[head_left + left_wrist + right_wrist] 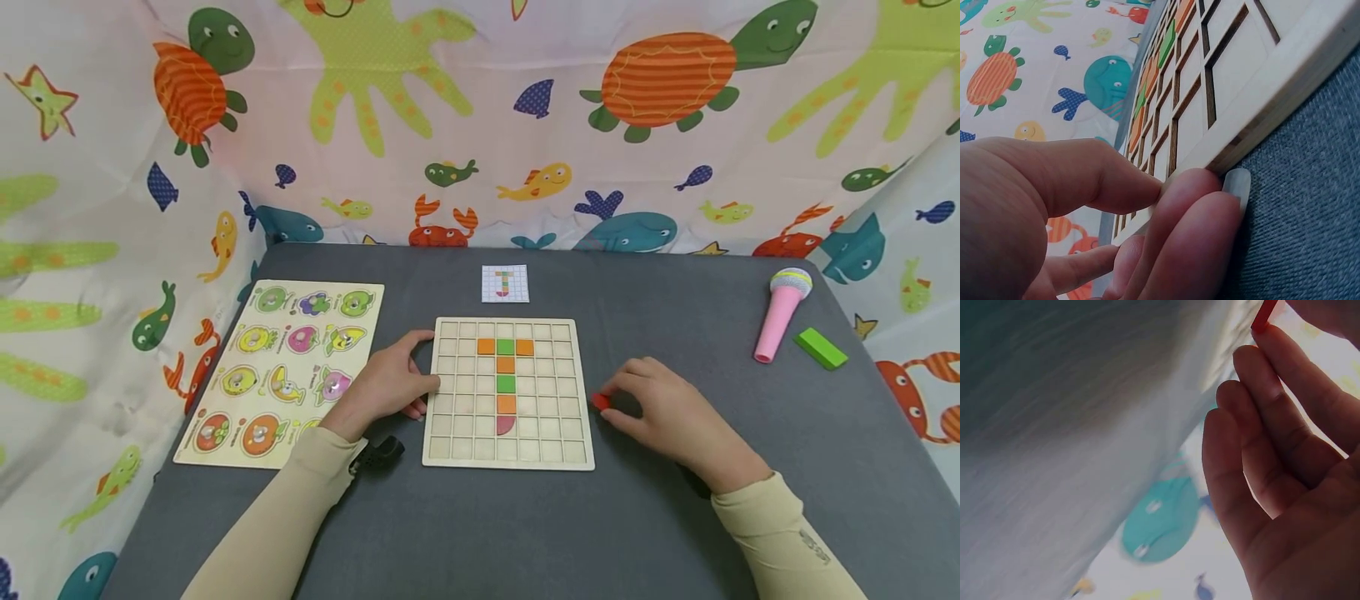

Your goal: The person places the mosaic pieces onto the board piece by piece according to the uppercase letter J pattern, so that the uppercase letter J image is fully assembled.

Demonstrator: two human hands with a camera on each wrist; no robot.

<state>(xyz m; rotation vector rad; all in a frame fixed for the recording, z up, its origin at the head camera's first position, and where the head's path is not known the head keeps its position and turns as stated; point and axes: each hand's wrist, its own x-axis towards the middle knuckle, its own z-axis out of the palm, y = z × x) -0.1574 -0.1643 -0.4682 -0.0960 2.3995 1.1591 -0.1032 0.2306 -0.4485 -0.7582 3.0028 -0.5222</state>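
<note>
A square wooden grid board (465, 405) lies on the grey table. Orange and green square tiles (506, 384) form a T in its cells, with a pink rounded tile (506, 425) at the stem's foot. My left hand (386, 383) holds the board's left edge; in the left wrist view the thumb (1116, 181) is on the frame and fingertips (1204, 219) are against its side. Just off the board's right edge, my right hand (667, 408) pinches a small red piece (601, 401) between thumb and index finger. In the right wrist view only part of this red piece (1264, 315) shows.
A small card (491, 286) with a coloured grid pattern lies behind the board. To the left is a fruit picture board (281, 337). A pink toy microphone (780, 321) and a green block (821, 348) lie at the right. Sea-animal cloth (480, 125) hangs around the table.
</note>
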